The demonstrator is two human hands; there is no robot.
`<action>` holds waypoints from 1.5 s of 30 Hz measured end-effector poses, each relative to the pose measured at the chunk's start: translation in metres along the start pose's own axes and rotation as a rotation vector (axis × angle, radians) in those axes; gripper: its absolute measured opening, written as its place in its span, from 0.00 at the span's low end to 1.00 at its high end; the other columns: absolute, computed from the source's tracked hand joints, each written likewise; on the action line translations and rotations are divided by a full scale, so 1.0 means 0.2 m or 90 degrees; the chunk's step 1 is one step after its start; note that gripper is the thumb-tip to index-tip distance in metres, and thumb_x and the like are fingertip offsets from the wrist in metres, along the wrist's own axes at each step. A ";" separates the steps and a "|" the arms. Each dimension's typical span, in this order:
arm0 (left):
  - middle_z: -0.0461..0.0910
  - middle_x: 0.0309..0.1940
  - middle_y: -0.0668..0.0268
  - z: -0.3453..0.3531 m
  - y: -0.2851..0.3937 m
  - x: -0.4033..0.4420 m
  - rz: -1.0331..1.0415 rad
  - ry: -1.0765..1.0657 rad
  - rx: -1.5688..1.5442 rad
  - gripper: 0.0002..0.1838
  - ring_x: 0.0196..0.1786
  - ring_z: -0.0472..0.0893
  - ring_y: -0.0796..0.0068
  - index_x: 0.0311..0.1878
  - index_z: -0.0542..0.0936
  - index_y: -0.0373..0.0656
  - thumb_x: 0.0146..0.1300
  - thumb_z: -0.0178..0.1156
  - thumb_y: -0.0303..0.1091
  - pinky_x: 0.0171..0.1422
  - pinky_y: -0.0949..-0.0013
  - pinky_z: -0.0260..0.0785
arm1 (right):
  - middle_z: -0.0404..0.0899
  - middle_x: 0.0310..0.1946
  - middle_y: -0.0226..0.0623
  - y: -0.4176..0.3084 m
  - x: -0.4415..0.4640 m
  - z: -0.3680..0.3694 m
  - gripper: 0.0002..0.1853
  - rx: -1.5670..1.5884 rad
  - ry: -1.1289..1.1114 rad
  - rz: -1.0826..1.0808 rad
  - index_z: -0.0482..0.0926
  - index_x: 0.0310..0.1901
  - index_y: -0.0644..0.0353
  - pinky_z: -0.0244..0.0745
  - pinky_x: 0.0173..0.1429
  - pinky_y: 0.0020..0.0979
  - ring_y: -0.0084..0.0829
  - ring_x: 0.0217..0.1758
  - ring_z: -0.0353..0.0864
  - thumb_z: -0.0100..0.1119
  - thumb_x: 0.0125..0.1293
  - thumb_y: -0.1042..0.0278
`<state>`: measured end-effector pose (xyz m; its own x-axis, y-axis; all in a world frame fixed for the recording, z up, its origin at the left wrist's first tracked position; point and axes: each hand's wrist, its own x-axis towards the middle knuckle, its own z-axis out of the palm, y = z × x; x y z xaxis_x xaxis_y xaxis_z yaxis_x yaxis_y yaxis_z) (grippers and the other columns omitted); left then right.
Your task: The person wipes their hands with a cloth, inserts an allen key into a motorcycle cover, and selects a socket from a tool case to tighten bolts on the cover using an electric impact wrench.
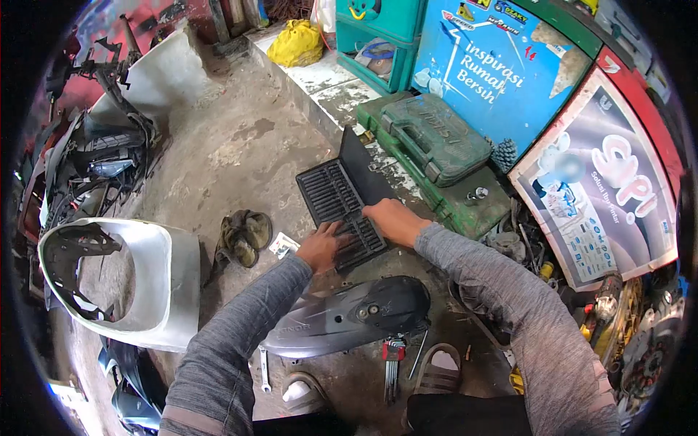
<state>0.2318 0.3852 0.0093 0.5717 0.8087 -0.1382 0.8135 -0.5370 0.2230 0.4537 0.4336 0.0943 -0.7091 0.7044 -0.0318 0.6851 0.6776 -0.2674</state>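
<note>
An open black tool case (331, 190) lies on the ground in front of me, its lid (358, 161) raised on the far right side. Rows of dark slim pieces fill its tray; their exact kind is too small to tell. My left hand (318, 248) reaches over the tray's near left edge, its fingers smeared by motion. My right hand (392, 220) is closed at the case's right side, near the hinge; what its fingers hold is hidden. Nearer my feet lies a grey and black engine cover (349, 317) marked Honda.
A hex key set (393, 356) and a wrench (265, 370) lie by my sandals. On the left sits a white body panel (174, 283). Dirty gloves (246, 236) rest on the concrete. Green tool boxes (440, 134) and a blue poster board (502, 62) stand at right.
</note>
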 end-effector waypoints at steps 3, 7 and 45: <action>0.57 0.71 0.50 -0.04 0.04 0.03 0.001 0.006 -0.026 0.40 0.70 0.62 0.46 0.69 0.69 0.56 0.47 0.66 0.29 0.71 0.49 0.63 | 0.81 0.39 0.56 -0.02 -0.01 -0.01 0.12 0.004 0.019 0.008 0.79 0.45 0.66 0.78 0.51 0.48 0.54 0.46 0.82 0.57 0.58 0.80; 0.60 0.70 0.52 -0.07 0.09 0.05 0.030 0.012 -0.080 0.38 0.70 0.62 0.47 0.68 0.70 0.52 0.49 0.66 0.29 0.72 0.51 0.62 | 0.79 0.35 0.52 -0.02 -0.04 0.07 0.11 -0.025 0.069 -0.001 0.77 0.40 0.64 0.77 0.46 0.48 0.54 0.41 0.81 0.57 0.53 0.77; 0.82 0.45 0.51 -0.45 0.40 0.34 0.002 0.373 -0.509 0.20 0.46 0.84 0.59 0.53 0.77 0.33 0.56 0.60 0.27 0.54 0.63 0.74 | 0.81 0.30 0.53 0.06 -0.15 -0.07 0.07 0.127 0.446 0.051 0.81 0.36 0.64 0.76 0.42 0.50 0.57 0.37 0.81 0.56 0.58 0.72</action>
<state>0.3260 0.4188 0.1052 0.2553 0.9145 0.3139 0.3785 -0.3933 0.8379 0.4862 0.4244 0.1057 -0.3394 0.7654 0.5468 0.6400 0.6139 -0.4621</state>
